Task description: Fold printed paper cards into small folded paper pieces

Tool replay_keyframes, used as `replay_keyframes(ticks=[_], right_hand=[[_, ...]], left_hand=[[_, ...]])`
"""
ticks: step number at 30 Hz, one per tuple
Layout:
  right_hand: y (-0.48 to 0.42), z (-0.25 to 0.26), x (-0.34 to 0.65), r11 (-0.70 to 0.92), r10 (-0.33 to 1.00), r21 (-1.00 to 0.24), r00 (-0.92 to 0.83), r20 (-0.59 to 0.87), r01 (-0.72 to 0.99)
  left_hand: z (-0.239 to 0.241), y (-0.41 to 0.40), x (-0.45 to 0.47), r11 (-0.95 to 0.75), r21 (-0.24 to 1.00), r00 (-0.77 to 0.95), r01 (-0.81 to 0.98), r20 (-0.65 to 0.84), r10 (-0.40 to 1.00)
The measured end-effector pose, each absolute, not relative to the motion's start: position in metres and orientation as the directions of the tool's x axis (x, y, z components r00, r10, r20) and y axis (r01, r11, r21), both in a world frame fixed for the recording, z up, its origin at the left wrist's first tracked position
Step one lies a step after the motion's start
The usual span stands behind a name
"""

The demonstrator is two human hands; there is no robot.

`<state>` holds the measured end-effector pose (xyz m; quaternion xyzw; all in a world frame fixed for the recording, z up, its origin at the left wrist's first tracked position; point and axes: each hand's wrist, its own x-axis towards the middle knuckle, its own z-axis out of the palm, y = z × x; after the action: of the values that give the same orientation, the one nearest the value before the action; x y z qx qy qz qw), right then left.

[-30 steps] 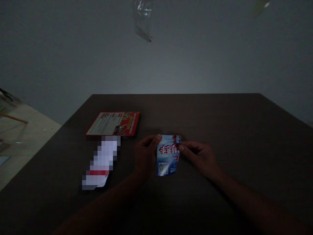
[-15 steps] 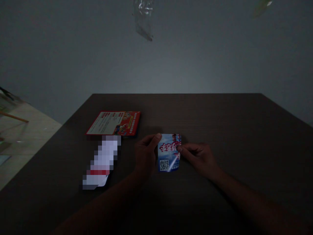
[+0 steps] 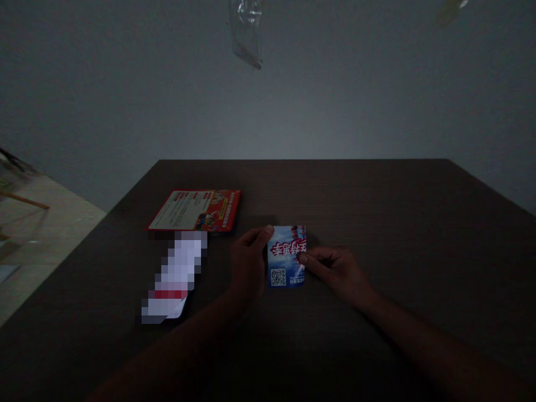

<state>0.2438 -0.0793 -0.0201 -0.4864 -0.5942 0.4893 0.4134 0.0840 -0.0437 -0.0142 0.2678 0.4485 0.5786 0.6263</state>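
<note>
A small, glossy rectangular leaflet [image 3: 287, 273], blue and white with large red lettering and a square black-and-white code near its bottom left corner, is held between both hands over the middle of the worktop; whether its lower edge touches the surface is hard to tell. The left hand [image 3: 248, 262] grasps its upper left corner, thumb in front and the other fingers mostly hidden. The right hand [image 3: 337, 271] pinches the right edge about halfway down between thumb and fingers.

Left of the left hand lies a flat, slim pale object [image 3: 178, 273] with a red band, mostly blurred out by pixelation. Just beyond it rests a flat red rectangular booklet [image 3: 180, 212] with a cream text panel. All this is on or above the dark brown, wood-grained worktop [image 3: 355, 206], which stands by a plain grey wall [image 3: 347, 95]. A clear plastic bag [image 3: 247, 33] hangs at the top.
</note>
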Motion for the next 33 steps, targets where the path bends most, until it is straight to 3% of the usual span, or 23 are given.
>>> replay_keyframes(ticks=[8,14,33], right_hand=[[-0.0792,-0.0186,0.2410,0.050,0.995,-0.979,-0.096,0.031,0.197],[-0.0790,-0.0226,0.2376,-0.010,0.983,-0.990,-0.180,-0.036,0.142],[-0.0764,-0.0270,0.2374,0.050,0.986,-0.967,-0.169,0.008,0.251]], left_hand=[[-0.0172,-0.0422,0.0844,0.170,0.837,-0.033,-0.520,-0.219,0.975],[-0.0128,-0.0425,0.0820,0.196,0.838,-0.060,-0.509,-0.262,0.963],[-0.0191,-0.0377,0.0793,0.169,0.821,-0.063,-0.545,-0.242,0.968]])
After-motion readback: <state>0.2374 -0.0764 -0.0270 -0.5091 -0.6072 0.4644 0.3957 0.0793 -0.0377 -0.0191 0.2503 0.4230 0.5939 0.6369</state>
